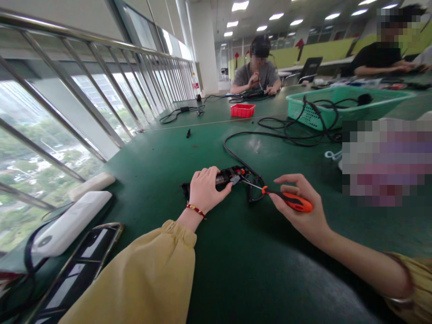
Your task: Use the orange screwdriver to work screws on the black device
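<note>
My left hand (206, 191) is closed around a black, opened-up electrical device (230, 173) on the green table. Bare inner parts, a small grey block and thin coloured wires show at its right end; my palm hides much of its body. From that end a black cord (238, 156) loops away across the table. A screwdriver (293, 201) with an orange and black handle lies in my right hand (305, 215), gripped by thumb and fingers. Its thin shaft points left, with the tip at or close to the wires; exact contact is hard to make out.
A red basket (242, 110) and a green basket (351, 114) with black cables stand farther back. Small black pieces (188, 133) lie left of centre. A phone (79, 265) and a white oblong device (72, 222) rest near the railing (101, 58). Two people sit beyond.
</note>
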`<state>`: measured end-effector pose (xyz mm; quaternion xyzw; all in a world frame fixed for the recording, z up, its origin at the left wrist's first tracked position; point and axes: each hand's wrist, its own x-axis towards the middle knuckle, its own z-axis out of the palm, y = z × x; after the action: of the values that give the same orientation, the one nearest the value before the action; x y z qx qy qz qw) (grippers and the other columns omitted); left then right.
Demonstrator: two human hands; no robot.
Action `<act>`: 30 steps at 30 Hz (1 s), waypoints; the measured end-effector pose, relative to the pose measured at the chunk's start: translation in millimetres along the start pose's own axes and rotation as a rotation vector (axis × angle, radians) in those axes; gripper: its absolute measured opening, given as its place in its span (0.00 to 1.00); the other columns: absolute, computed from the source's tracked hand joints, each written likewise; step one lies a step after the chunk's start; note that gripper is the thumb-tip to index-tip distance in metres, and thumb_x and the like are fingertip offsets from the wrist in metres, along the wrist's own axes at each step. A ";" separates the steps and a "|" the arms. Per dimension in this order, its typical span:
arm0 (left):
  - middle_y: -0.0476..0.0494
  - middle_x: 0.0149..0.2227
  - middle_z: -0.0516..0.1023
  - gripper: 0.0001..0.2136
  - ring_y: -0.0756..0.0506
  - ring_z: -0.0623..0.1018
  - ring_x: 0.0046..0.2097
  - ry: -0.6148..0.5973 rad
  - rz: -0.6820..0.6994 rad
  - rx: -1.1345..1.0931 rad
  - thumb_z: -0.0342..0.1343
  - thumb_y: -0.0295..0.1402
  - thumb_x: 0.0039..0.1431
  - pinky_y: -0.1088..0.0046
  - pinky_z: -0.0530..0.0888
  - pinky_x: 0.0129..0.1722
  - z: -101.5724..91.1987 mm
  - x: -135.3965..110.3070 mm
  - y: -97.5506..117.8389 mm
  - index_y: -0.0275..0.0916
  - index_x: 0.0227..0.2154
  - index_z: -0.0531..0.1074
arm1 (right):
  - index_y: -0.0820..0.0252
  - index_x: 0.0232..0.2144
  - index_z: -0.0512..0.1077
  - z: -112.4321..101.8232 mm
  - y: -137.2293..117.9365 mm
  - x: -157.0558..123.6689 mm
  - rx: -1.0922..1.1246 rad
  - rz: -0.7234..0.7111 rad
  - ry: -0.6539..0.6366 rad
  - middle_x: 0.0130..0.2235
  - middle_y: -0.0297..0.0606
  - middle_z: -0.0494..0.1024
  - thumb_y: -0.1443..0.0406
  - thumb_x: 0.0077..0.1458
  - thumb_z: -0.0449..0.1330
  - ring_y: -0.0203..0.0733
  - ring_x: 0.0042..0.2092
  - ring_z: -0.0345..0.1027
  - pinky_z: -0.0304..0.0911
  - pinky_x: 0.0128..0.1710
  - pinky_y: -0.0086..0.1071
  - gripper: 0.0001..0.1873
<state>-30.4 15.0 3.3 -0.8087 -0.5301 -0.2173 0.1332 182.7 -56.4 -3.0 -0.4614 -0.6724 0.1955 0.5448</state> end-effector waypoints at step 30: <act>0.46 0.31 0.71 0.18 0.43 0.70 0.36 0.011 0.006 0.002 0.50 0.50 0.50 0.65 0.63 0.37 2.8 0.3 -1.5 0.39 0.32 0.62 | 0.52 0.43 0.59 0.1 -1.1 1.7 0.113 0.001 0.094 0.27 0.30 0.64 0.67 0.46 0.60 0.34 0.26 0.62 0.60 0.23 0.29 0.21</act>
<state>-31.1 17.1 0.9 -0.8091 -0.5271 -0.2206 0.1375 182.1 -55.5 -1.2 -0.4389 -0.6339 0.2116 0.6006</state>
